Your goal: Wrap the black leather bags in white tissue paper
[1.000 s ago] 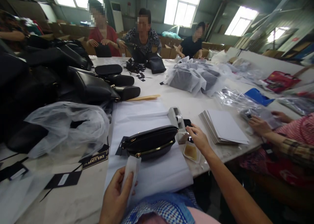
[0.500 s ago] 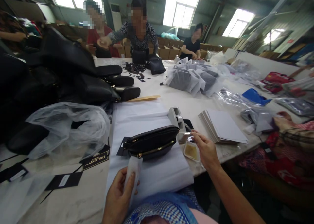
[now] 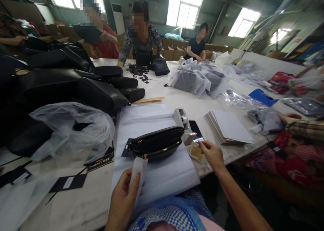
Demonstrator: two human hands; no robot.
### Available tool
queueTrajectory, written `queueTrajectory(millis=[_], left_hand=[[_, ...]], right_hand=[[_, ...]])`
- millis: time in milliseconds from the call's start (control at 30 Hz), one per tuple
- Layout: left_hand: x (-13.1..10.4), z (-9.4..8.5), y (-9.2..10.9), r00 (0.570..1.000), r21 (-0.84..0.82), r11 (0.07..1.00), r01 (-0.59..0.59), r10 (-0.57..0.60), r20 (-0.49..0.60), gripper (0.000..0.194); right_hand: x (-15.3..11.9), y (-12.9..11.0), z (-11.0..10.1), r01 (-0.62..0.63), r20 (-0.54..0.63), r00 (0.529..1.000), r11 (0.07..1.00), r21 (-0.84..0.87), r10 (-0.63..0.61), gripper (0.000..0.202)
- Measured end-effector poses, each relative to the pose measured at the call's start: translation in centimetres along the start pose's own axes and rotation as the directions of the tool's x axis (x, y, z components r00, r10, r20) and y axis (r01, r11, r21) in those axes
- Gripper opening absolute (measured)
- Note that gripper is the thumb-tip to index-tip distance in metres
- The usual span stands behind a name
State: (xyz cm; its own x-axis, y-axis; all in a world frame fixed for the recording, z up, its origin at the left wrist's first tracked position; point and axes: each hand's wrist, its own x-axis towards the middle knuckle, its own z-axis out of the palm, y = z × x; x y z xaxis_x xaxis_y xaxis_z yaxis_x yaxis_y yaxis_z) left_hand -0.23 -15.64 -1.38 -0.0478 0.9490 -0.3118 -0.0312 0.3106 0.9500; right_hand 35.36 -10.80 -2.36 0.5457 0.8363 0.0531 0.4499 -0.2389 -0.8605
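Observation:
A black zippered bag (image 3: 158, 141) with gold zips lies on white paper (image 3: 174, 177) in front of me. Closed around a folded strip of thin white wrapping (image 3: 138, 168) at the bag's near left end, my left hand (image 3: 125, 194) presses it with the thumb. My right hand (image 3: 212, 155) pinches what looks like a small piece of clear tape, mostly hidden by the fingertips. Just beyond those fingers stand a tape dispenser (image 3: 183, 123) and a small dish with a yellowish pad (image 3: 196, 152). A black tag (image 3: 127, 149) sticks out by the bag's left end.
Black bags (image 3: 55, 89) are heaped at the left behind crumpled clear plastic (image 3: 76, 129). A stack of white boards (image 3: 229, 126) lies right, with wrapped bags (image 3: 194, 77) farther back. Co-workers (image 3: 144, 38) stand across the table; another person's sleeve (image 3: 306, 129) is at right.
My right hand has drawn back slightly from the dispenser, towards the dish. My left hand keeps its hold. Across the table, one co-worker lifts a dark item and another's arm has come down.

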Motion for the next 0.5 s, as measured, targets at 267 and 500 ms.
queueTrajectory(millis=[267, 500], left_hand=[[-0.2, -0.1, -0.1, 0.995, 0.009, 0.996, -0.094, 0.094, 0.014, 0.038], [-0.9, 0.1, 0.2, 0.981, 0.095, 0.977, -0.190, 0.193, -0.016, 0.030]], right_hand=[[-9.4, -6.7, 1.1, 0.314, 0.328, 0.881, 0.939, 0.138, -0.342, 0.021], [-13.6, -13.1, 7.4, 0.271, 0.559, 0.677, 0.868, 0.417, -0.479, 0.018]])
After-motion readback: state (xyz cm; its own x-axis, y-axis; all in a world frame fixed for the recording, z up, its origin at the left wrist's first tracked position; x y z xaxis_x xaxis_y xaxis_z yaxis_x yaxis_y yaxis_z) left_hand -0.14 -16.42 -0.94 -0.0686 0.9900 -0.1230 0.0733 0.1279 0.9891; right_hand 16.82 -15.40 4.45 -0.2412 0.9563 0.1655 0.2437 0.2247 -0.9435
